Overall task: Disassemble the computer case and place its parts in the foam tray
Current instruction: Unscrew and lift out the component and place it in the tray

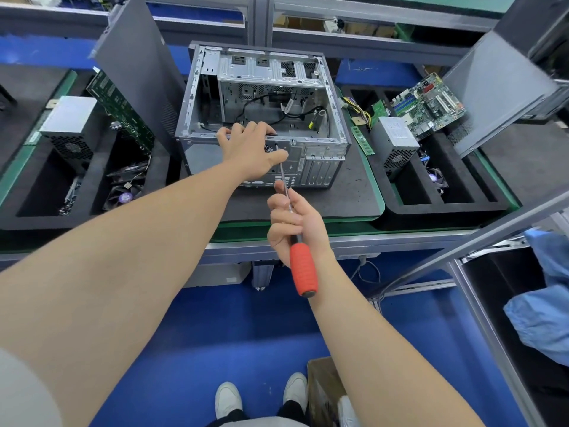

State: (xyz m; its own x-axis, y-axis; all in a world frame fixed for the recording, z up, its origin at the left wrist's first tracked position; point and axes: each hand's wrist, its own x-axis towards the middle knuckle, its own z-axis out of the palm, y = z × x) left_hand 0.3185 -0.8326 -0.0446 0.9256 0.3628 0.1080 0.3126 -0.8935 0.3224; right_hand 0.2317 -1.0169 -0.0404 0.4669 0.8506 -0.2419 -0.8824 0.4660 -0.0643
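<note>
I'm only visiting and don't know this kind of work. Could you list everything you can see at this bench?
computer case: 1, grey metal, open, centre, on a dark mat
foam trays: 2, black, one each side of the case
side panels: 2, grey, leaning, far left and far right
power supplies: 2, silver, one in each tray
circuit boards: 2, green, one at each tray
fans: at least 2, black with purple hubs, in both trays
screwdriver: 1, red handle, tip at the case's rear panel
left hand: 1, grips the case's near top edge
right hand: 1, holds the screwdriver
</note>
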